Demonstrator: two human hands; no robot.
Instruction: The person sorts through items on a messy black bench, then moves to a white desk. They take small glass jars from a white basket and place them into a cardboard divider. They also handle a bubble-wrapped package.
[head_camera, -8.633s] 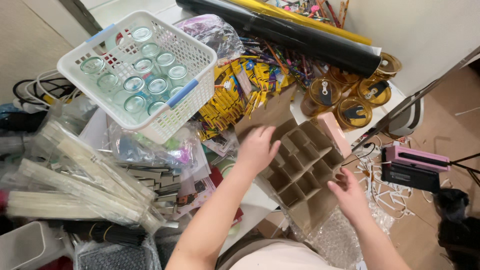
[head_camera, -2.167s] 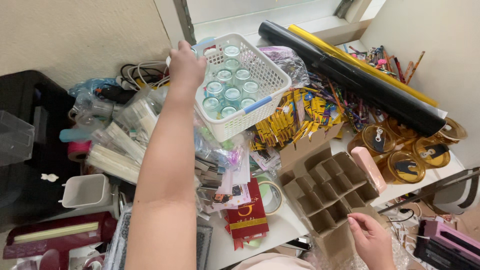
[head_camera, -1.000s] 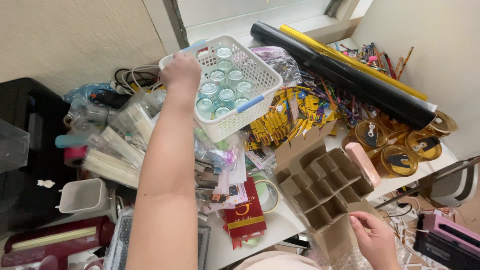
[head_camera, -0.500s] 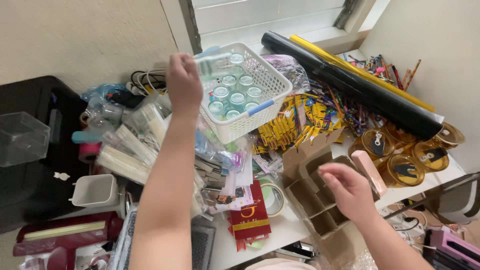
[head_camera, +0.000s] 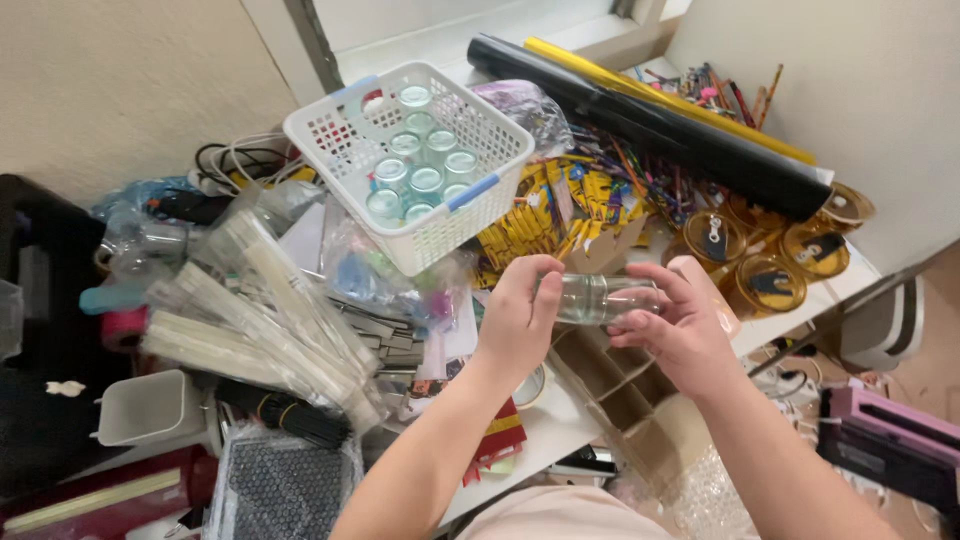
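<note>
A small clear glass bottle (head_camera: 598, 297) lies sideways between both my hands, above the brown cardboard divider tray (head_camera: 620, 385). My left hand (head_camera: 520, 312) grips its left end with fingers curled around it. The right end is held by my right hand (head_camera: 680, 325). Behind them stands a tilted white plastic basket (head_camera: 440, 215) with several more small glass bottles (head_camera: 420, 170) in it.
Long clear packets of sticks (head_camera: 260, 320) lie at the left. A black roll (head_camera: 650, 125) and a yellow roll (head_camera: 680, 100) run along the back right. Amber round containers (head_camera: 770, 275) sit at right. Yellow packets (head_camera: 540, 210), cables (head_camera: 225, 170) and a white tub (head_camera: 150, 405) crowd the table.
My left hand has come back from the white basket carrying a glass bottle. My right hand rose from the cardboard tray to meet it, and both now hold the bottle.
</note>
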